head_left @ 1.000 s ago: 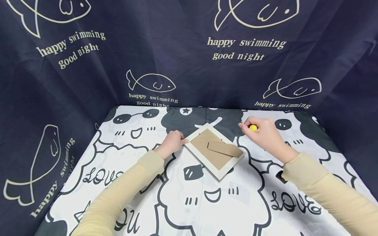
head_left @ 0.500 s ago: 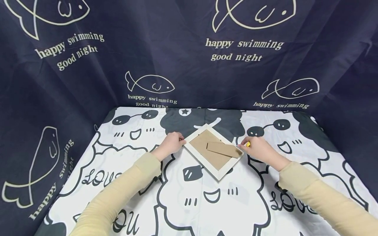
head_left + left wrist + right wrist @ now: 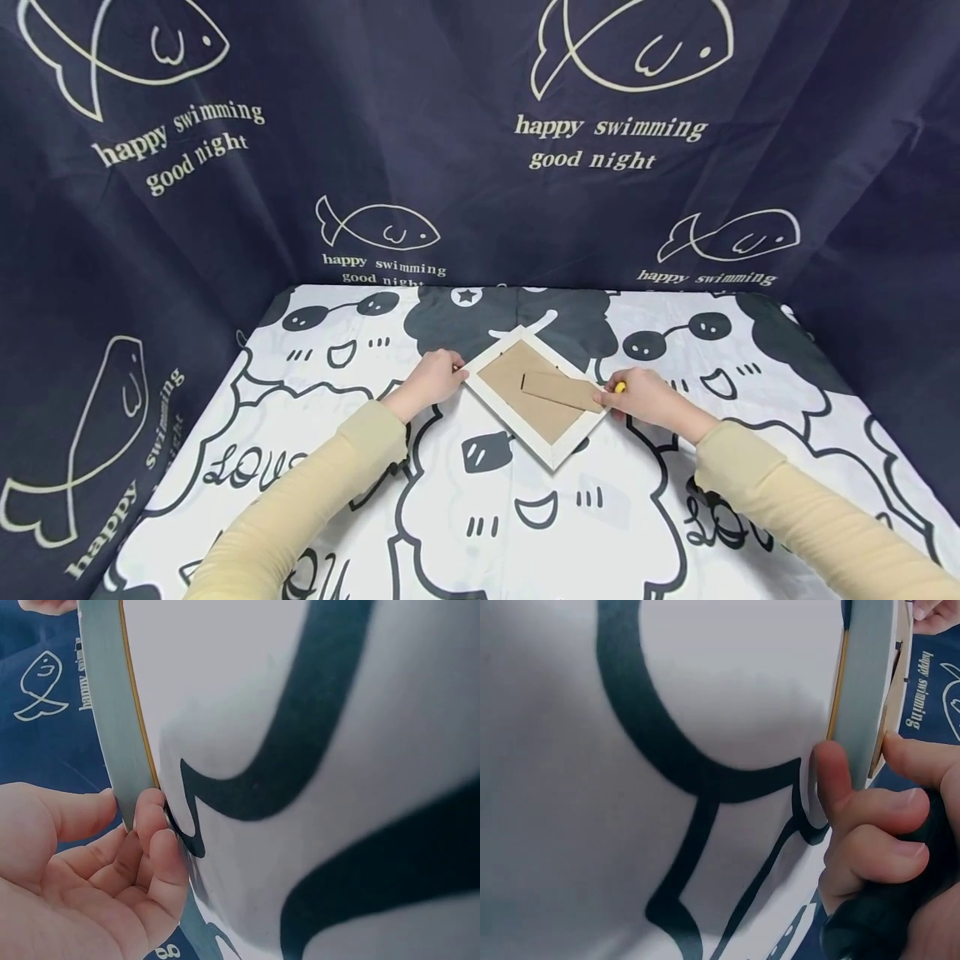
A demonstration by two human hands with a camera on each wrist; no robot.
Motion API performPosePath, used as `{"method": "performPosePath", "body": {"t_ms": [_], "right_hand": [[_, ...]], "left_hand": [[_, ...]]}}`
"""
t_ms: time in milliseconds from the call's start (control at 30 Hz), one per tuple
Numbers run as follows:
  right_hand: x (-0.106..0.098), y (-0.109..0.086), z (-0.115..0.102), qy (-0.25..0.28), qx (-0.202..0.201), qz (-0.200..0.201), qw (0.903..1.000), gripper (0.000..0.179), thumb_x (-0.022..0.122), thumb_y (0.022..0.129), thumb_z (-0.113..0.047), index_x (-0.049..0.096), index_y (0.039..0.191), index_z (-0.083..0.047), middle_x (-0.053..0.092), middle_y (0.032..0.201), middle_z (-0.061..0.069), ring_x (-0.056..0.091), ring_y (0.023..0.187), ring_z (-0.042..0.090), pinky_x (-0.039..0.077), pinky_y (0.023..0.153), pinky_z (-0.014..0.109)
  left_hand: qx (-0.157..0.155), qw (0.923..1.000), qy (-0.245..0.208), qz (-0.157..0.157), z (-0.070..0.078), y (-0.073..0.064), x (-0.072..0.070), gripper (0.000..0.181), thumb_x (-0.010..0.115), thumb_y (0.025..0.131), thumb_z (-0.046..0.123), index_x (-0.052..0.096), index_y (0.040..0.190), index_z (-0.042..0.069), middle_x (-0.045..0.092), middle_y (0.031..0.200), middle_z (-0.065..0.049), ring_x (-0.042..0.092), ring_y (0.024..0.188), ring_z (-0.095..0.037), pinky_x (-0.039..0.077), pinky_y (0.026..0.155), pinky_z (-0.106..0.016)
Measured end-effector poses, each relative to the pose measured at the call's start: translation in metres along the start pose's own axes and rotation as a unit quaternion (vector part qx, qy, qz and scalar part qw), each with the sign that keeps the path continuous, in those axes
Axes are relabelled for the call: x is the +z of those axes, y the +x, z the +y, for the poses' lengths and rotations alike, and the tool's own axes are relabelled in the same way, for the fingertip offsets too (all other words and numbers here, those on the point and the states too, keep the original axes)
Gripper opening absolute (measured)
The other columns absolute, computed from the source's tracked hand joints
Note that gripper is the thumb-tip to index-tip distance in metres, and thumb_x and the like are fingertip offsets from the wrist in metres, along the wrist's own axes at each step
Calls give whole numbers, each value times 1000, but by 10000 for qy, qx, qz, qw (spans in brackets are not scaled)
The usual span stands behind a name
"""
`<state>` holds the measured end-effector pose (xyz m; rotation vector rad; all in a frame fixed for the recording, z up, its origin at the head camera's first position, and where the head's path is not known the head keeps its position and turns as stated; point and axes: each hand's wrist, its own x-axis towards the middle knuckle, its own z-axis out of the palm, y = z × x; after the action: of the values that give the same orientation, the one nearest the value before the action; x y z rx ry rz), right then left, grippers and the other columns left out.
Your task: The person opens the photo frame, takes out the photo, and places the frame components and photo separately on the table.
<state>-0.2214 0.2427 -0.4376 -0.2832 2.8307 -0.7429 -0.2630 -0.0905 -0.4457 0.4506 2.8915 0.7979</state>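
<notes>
A white-bordered picture frame (image 3: pixel 512 416) lies turned like a diamond, its brown backing board (image 3: pixel 502 373) facing up. A brown stand leg (image 3: pixel 558 389) reaches across the back to the right corner. My left hand (image 3: pixel 433 379) pinches the left corner between thumb and fingers; the left wrist view shows the frame's pale side (image 3: pixel 112 712) there. At the right corner my right hand (image 3: pixel 647 396) pinches the frame, its thumb by the leg's end. Tucked in that palm is a tool with a yellow part (image 3: pixel 620 387) and black handle (image 3: pixel 877 915); its working end is hidden.
A white cloth (image 3: pixel 600 542) with black cartoon sheep and lettering covers the table. Dark blue curtains (image 3: pixel 480 167) with fish prints hang behind it and along the left and right sides.
My right hand has come down and inward from above the frame's right side and now grips its right corner. The left hand keeps its hold; the head view has tilted slightly.
</notes>
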Motion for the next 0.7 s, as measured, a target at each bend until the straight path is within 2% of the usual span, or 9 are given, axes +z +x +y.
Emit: {"method": "performPosePath", "body": {"t_ms": [433, 600, 700], "right_hand": [[4, -1, 1, 259, 332, 129, 9990, 26, 67, 85, -31, 58, 80, -8, 64, 56, -2, 45, 40, 8, 35, 40, 24], [2, -1, 0, 674, 612, -168, 9957, 26, 68, 84, -30, 58, 83, -5, 64, 58, 1, 33, 32, 4, 28, 35, 20], [1, -1, 0, 976, 773, -319, 9917, 27, 68, 84, -29, 58, 85, -4, 65, 59, 3, 31, 31, 3, 27, 34, 19]], "left_hand": [[-6, 9998, -206, 7, 2, -5, -2, 16, 61, 91, 13, 70, 93, 0, 66, 77, -7, 55, 60, -12, 44, 52, -22], [-34, 9995, -322, 27, 1, -3, -2, 17, 61, 91, 13, 72, 91, 0, 67, 73, -5, 54, 57, -11, 43, 51, -22], [-93, 9993, -357, 27, 0, -1, -1, 17, 62, 91, 14, 73, 90, 1, 67, 71, -3, 54, 57, -11, 42, 51, -21]]}}
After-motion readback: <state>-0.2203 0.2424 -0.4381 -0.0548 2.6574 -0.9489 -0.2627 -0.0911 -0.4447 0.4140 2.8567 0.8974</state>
